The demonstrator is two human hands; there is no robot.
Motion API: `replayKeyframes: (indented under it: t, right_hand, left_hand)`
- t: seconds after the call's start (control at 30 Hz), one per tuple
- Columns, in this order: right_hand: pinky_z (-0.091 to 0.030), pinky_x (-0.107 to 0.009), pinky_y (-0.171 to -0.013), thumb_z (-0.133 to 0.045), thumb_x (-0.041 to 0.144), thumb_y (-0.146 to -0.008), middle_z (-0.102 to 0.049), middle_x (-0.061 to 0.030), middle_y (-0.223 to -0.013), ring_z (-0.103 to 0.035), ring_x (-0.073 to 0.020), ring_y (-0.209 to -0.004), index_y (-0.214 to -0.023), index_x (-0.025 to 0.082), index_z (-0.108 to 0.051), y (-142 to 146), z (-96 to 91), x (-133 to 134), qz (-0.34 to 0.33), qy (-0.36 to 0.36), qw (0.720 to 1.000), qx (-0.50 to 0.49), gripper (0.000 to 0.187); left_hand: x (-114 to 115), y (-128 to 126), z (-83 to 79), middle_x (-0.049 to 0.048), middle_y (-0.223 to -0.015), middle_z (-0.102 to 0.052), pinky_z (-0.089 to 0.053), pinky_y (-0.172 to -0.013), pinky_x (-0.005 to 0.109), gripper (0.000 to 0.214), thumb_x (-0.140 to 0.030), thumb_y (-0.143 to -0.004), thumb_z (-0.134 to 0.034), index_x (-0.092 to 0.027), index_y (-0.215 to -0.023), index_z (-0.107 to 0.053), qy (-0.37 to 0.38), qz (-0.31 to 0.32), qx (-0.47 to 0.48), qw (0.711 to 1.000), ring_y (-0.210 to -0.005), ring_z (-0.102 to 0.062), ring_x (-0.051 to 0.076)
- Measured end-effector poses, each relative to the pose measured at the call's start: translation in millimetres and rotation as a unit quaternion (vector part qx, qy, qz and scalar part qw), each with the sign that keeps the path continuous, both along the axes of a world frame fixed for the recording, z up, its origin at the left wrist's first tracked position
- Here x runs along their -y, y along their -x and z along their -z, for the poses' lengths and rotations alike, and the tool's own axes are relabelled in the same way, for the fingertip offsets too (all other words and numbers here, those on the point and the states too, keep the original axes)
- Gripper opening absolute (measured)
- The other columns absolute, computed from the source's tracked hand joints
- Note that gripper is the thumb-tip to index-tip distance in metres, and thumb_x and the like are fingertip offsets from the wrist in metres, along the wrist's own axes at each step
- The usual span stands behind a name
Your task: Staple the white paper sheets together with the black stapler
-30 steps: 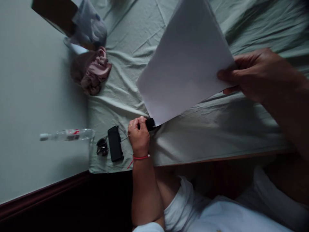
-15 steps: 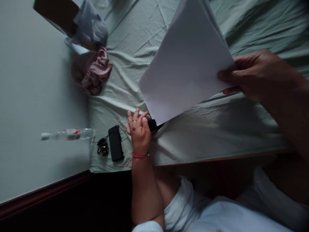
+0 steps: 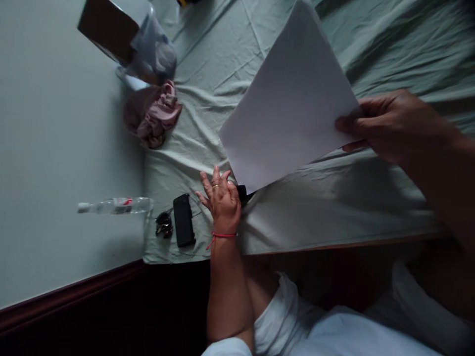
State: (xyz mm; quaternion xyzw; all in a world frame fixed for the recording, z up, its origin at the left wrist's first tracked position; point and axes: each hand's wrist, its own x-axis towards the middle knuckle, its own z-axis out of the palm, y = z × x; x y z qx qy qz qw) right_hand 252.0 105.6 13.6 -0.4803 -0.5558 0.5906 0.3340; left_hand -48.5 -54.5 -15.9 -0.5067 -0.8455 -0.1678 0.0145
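My right hand [image 3: 389, 126] pinches the right edge of a stack of white paper sheets [image 3: 289, 109] and holds it tilted above the pale green bed sheet [image 3: 334, 198]. My left hand [image 3: 222, 200], with a ring and a red wrist string, lies with its fingers spread at the paper's lower corner. It rests against a small black object [image 3: 243, 193] that sits at that corner; I cannot make out what the object is.
Left of my left hand lie a black phone-like case [image 3: 183, 220], dark keys [image 3: 164, 225] and a clear water bottle [image 3: 115, 205] on its side. A pink crumpled cloth [image 3: 158, 116], a plastic bag [image 3: 154, 49] and a brown box [image 3: 107, 24] sit farther up.
My left hand has gone from a closed grip on the small black object to spread fingers. The view shifted a little, and the paper stays held by my right hand.
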Motion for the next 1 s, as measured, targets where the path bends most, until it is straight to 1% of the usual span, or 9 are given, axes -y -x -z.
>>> replayKeyframes:
  t: [0.1, 0.2, 0.33, 0.47, 0.6, 0.7, 0.8, 0.87, 1.0]
  right_hand:
    - [-0.055, -0.032, -0.065, -0.062, 0.027, -0.074, -0.062, 0.0037, -0.085, -0.061, -0.0148, -0.075, -0.089, 0.029, -0.067, 0, -3.0, 0, 0.009, -0.003, 1.000, 0.018, 0.017]
    - [-0.055, -0.029, -0.064, -0.062, 0.027, -0.074, -0.063, 0.0035, -0.088, -0.061, -0.0146, -0.077, -0.092, 0.029, -0.067, 0, -3.6, 0, -0.002, -0.008, 1.000, 0.012, 0.019]
    - [-0.055, -0.028, -0.064, -0.063, 0.027, -0.074, -0.063, 0.0026, -0.089, -0.062, -0.0148, -0.079, -0.093, 0.029, -0.068, -1, -3.6, 1, -0.005, -0.014, 1.000, 0.011, 0.019]
    - [-0.053, -0.028, -0.065, -0.061, 0.029, -0.077, -0.062, 0.0054, -0.084, -0.061, -0.0106, -0.073, -0.089, 0.032, -0.067, -3, -5.8, 2, -0.003, -0.029, 0.999, 0.039, 0.014]
    - [-0.054, -0.028, -0.064, -0.062, 0.027, -0.076, -0.062, 0.0018, -0.087, -0.061, -0.0117, -0.074, -0.091, 0.029, -0.067, -3, -6.4, 1, 0.002, -0.018, 0.999, 0.030, 0.016]
    - [-0.055, -0.028, -0.064, -0.063, 0.027, -0.075, -0.062, 0.0015, -0.087, -0.061, -0.0125, -0.074, -0.091, 0.029, -0.067, -2, -5.8, 1, 0.007, -0.007, 1.000, 0.022, 0.016]
    - [-0.055, -0.030, -0.065, -0.065, 0.031, -0.073, -0.061, 0.0034, -0.087, -0.061, -0.0148, -0.077, -0.088, 0.031, -0.066, 0, -5.7, 1, 0.019, 0.000, 1.000, 0.003, 0.015]
    - [-0.055, -0.033, -0.066, -0.066, 0.033, -0.070, -0.060, 0.0028, -0.091, -0.061, -0.0177, -0.082, -0.087, 0.032, -0.065, -1, -6.9, 2, 0.030, -0.004, 0.999, -0.023, 0.017]
    - [-0.053, -0.035, -0.072, -0.066, 0.034, -0.069, -0.061, 0.0014, -0.093, -0.061, -0.0190, -0.085, -0.088, 0.030, -0.065, -2, -10.9, 5, 0.025, -0.034, 0.997, -0.069, 0.019]
  left_hand:
    - [1, 0, -1.4, 0.0115, -0.153, -0.058, -0.007, -0.128, 0.065, 0.035, -0.027, -0.103, -0.040, -0.022, -0.116, -0.072, -0.055, 0.005, -0.010, 0.998, -0.159, -0.027, 0.033]
    - [4, -2, -5.7, 0.0139, -0.139, -0.067, -0.018, -0.128, 0.057, 0.036, -0.036, -0.106, -0.039, -0.021, -0.109, -0.071, -0.110, 0.071, 0.002, 0.991, -0.152, -0.040, 0.029]
    - [8, -5, -12.0, 0.0096, -0.117, -0.074, -0.023, -0.125, 0.053, 0.030, -0.046, -0.102, -0.050, -0.025, -0.103, -0.070, -0.084, 0.158, 0.007, 0.984, -0.137, -0.053, 0.029]
    - [8, 4, -14.1, 0.0121, -0.101, -0.071, -0.037, -0.111, 0.053, 0.028, -0.047, -0.099, -0.054, -0.024, -0.091, -0.069, -0.037, 0.120, 0.003, 0.992, -0.119, -0.057, 0.034]
    - [12, 35, -14.6, 0.0140, -0.102, -0.067, -0.035, -0.111, 0.059, 0.025, -0.046, -0.098, -0.055, -0.025, -0.090, -0.067, -0.014, 0.056, -0.008, 0.998, -0.121, -0.053, 0.039]
    - [16, 51, -16.5, 0.0150, -0.113, -0.065, -0.033, -0.117, 0.059, 0.023, -0.044, -0.098, -0.057, -0.025, -0.095, -0.069, -0.056, 0.024, -0.028, 0.998, -0.129, -0.051, 0.039]
    - [19, 41, -20.0, 0.0170, -0.125, -0.063, -0.033, -0.122, 0.054, 0.031, -0.048, -0.100, -0.057, -0.021, -0.109, -0.068, -0.169, 0.008, -0.039, 0.985, -0.136, -0.050, 0.035]
    - [19, 25, -21.9, 0.0152, -0.127, -0.064, -0.039, -0.120, 0.051, 0.037, -0.050, -0.103, -0.050, -0.020, -0.118, -0.065, -0.235, 0.020, 0.016, 0.972, -0.133, -0.055, 0.031]
    - [11, -1, -24.0, 0.0166, -0.144, -0.057, -0.055, -0.104, 0.043, 0.053, -0.061, -0.098, -0.042, -0.022, -0.133, -0.050, -0.289, 0.037, 0.267, 0.919, -0.133, -0.059, 0.028]
